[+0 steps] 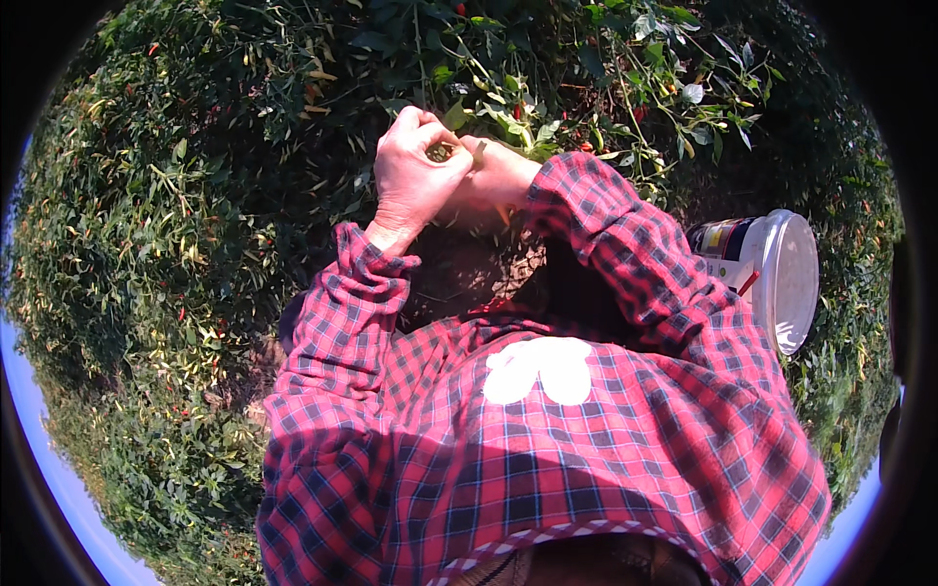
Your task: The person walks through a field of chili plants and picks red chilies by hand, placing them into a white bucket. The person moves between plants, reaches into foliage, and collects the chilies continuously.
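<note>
Both my hands are raised together in front of the chili pepper plant. My left hand curls its fingers round to the thumb, leaving a gap through which dark green shows. What its fingertips pinch, if anything, is hidden. Touching it is my right hand, partly behind the left thumb, its fingers closed. An orange chili pepper tip sticks out below the right palm. Between the hands a short greenish stem piece shows. Red chili peppers hang among the leaves just beyond.
To my right a white plastic bucket with a printed label stands beside my elbow, a red chili against its side. Dense chili plants spread across the left. Bare soil shows below my hands.
</note>
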The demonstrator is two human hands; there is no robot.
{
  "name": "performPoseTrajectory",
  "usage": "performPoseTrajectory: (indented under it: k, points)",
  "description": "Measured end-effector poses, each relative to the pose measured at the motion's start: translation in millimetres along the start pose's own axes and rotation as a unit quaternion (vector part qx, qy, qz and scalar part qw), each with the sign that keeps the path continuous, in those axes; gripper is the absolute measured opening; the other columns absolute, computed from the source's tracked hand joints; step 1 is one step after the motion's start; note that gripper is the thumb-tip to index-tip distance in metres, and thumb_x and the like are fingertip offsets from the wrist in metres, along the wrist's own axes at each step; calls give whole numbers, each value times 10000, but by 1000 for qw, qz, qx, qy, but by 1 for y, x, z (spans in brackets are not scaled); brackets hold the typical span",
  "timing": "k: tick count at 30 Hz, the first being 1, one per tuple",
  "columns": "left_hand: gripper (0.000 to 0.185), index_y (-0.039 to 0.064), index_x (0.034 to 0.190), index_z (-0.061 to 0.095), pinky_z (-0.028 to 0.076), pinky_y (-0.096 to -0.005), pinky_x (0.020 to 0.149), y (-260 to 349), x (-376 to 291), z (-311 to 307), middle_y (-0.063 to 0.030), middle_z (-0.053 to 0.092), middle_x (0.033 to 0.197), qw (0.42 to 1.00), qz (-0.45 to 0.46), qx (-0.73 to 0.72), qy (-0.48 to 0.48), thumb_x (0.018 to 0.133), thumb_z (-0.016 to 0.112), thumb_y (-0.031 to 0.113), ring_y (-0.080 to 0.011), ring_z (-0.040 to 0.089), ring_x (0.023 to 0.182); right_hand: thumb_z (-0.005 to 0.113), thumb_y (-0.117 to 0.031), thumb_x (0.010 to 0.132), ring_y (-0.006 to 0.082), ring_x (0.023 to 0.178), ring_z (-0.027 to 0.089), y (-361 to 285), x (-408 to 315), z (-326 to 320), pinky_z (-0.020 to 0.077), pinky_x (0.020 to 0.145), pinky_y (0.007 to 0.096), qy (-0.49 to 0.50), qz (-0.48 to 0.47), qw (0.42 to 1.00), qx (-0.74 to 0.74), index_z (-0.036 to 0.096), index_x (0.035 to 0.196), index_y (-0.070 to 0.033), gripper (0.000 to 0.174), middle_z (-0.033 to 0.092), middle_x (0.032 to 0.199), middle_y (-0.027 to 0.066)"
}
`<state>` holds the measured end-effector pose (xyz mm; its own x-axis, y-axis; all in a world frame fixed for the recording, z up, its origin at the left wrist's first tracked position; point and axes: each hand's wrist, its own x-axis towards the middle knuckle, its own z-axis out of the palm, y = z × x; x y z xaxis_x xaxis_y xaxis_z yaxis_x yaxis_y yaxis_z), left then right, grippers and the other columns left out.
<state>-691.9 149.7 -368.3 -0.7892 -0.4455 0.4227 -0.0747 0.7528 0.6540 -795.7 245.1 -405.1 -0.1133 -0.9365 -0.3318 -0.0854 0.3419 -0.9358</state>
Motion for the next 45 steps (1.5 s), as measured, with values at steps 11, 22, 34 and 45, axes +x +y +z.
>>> performPoseTrajectory:
  k: [11,22,34,45]
  points:
    - [339,-14,985,586,433,-227,708,-23,10,-54,-74,551,910,974,-152,-159,-57,802,608,271,-116,547,788,674,-105,721,92,490,470,-29,-22,-7,385,446,234,-18,30,971,236,505,751,-60,177,495,591,3]
    - [266,-11,905,581,433,-196,660,-2,4,-42,-31,600,811,876,-253,-353,-208,746,672,182,-63,532,722,648,-75,739,99,513,489,-31,-25,-13,389,442,219,-40,-40,948,314,506,838,-44,176,535,660,30]
    - [172,15,833,579,440,-174,579,-15,0,-38,-12,588,750,803,-314,-470,-189,826,573,186,-64,546,627,629,-85,756,86,577,524,-38,-27,-14,406,438,186,-94,-34,926,363,502,942,-72,226,561,728,30]
    - [141,39,857,540,460,-209,579,-7,-2,-22,-31,590,772,775,-315,-541,-92,873,491,171,-82,538,624,637,-27,732,94,555,513,-37,-25,-13,396,432,195,-41,-98,924,368,371,1196,-79,537,563,763,51]
